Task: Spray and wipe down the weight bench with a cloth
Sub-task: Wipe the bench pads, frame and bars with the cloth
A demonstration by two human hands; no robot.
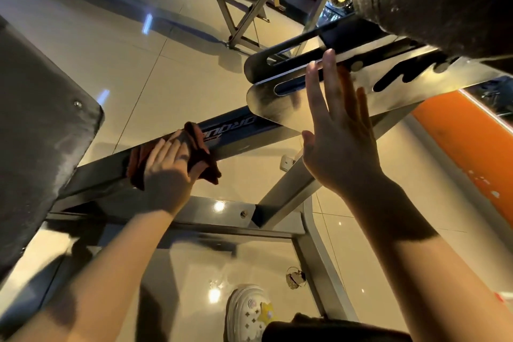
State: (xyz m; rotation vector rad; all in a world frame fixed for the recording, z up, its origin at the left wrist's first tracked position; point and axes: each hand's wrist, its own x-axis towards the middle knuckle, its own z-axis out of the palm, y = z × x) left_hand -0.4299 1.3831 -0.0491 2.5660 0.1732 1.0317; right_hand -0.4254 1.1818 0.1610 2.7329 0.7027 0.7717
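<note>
Left hand (163, 166) grips dark red cloth (200, 153) on frame bar (241, 130); right hand (341, 130), fingers spread, braces on slotted plate (277, 103) w/ pinch risk if it shifts.

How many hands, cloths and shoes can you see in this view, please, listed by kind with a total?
Hands: 2, the left hand on the cloth, the right hand open against the metal plate
Cloths: 1, the dark red cloth on the frame bar
Shoes: 1, a white shoe
Total: 4
</note>
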